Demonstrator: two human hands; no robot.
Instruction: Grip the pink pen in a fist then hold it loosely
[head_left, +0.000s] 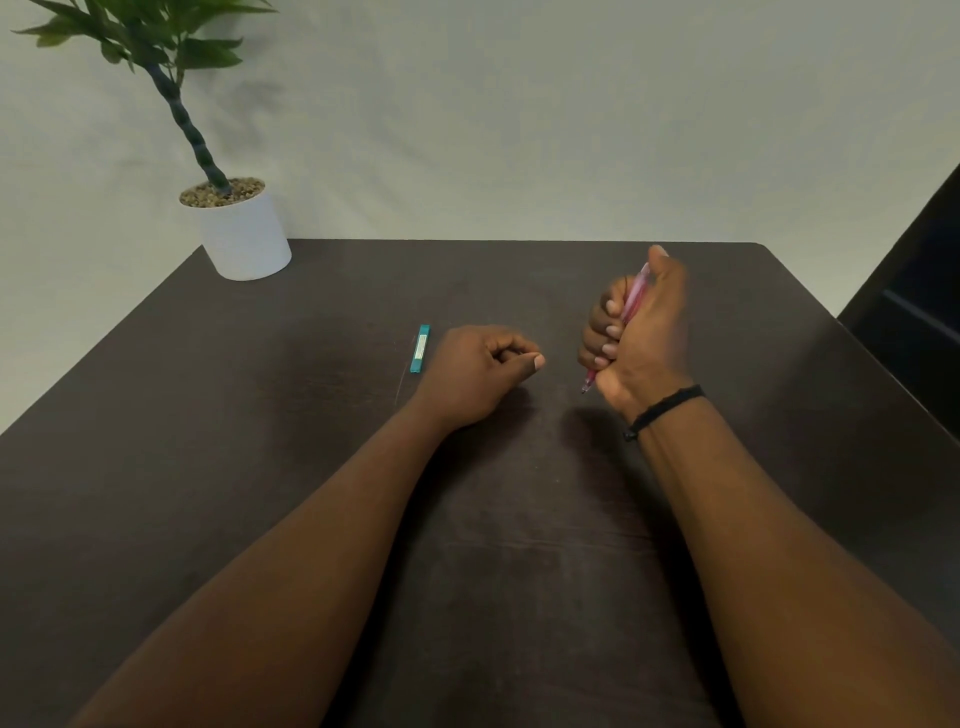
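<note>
My right hand (636, 332) grips a pink translucent pen-like stick (632, 301) in a fist, held above the dark table (260, 415). My thumb lies over its top end, and its tip (586, 387) points down toward the table. My left hand (480, 371) rests on the table with its fingers curled and the thumb against the forefinger. Nothing shows between them. A small teal case (420, 349) lies flat just left of my left hand, apart from it.
A thin pale line (401, 382) lies on the table below the teal case. A white pot with a green plant (244, 234) stands at the far left corner. A dark chair or cabinet (914, 322) is off the table's right edge.
</note>
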